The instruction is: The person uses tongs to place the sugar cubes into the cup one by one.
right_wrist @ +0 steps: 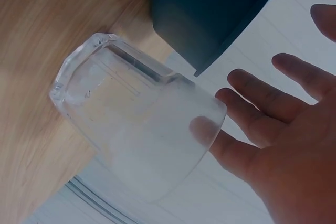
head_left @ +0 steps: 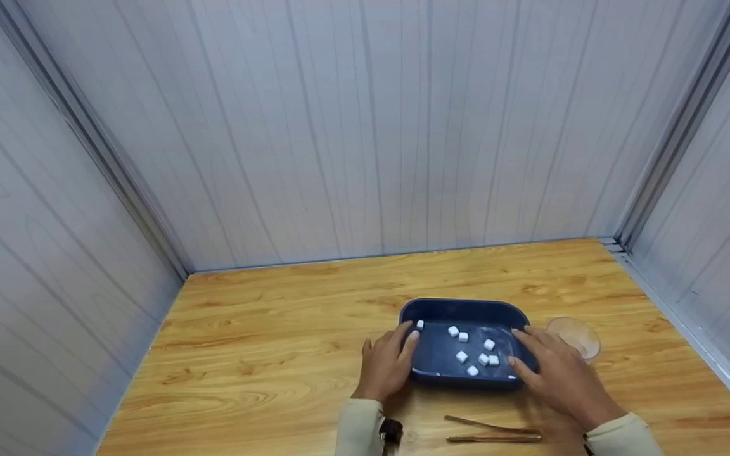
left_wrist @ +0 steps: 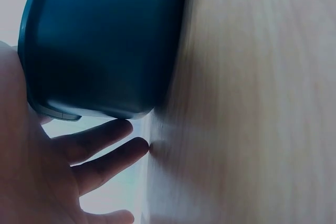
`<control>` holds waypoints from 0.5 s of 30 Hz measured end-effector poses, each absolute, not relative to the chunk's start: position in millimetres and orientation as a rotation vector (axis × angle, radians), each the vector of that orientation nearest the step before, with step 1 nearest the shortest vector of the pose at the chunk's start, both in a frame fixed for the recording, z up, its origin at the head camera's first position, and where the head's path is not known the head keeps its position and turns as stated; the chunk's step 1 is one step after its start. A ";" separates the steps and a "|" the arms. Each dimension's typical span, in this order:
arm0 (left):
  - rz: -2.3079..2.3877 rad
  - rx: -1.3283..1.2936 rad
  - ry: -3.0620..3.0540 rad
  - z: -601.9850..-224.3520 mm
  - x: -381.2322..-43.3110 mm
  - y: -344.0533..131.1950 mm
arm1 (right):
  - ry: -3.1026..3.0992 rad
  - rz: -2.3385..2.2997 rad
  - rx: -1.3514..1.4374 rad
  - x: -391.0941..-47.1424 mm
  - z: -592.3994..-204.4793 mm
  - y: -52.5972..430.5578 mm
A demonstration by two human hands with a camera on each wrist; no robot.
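A dark blue rectangular tray sits on the wooden table with several small white cubes scattered over its floor. My left hand is at the tray's left side, thumb by the rim. In the left wrist view, that hand's fingers are spread and fairly straight beside the tray's outer wall. At the right end is my right hand, its thumb and fingertips over the rim in the head view. The right wrist view shows its fingers apart, holding nothing, with one fingertip behind a clear glass.
The same glass stands right of the tray, close to my right hand. Metal tongs lie in front of the tray, between my forearms. A pale panel wall rises behind the table, with more panels left and right.
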State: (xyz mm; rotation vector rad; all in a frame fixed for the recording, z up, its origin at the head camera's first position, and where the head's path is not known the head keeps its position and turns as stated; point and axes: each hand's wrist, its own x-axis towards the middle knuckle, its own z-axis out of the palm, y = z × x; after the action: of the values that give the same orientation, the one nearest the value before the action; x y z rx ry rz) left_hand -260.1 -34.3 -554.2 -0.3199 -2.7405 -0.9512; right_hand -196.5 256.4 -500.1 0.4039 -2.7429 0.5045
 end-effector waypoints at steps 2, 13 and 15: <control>-0.957 -0.324 -2.739 -554.3 -260.0 -34.5 | -2.749 0.514 0.408 -194.8 -500.3 255.9; -0.992 -0.360 -2.721 -555.3 -258.5 -36.4 | -2.757 0.500 0.389 -188.3 -501.2 252.7; -1.001 -0.366 -2.722 -556.2 -258.2 -36.7 | -2.764 0.503 0.373 -186.7 -501.9 252.0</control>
State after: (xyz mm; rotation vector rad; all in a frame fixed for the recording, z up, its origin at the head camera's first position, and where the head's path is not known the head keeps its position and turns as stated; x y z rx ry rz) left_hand -258.2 -36.7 -556.2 -0.3656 -2.7223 -1.0013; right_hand -186.7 252.0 -501.9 0.3731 -2.7639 0.5029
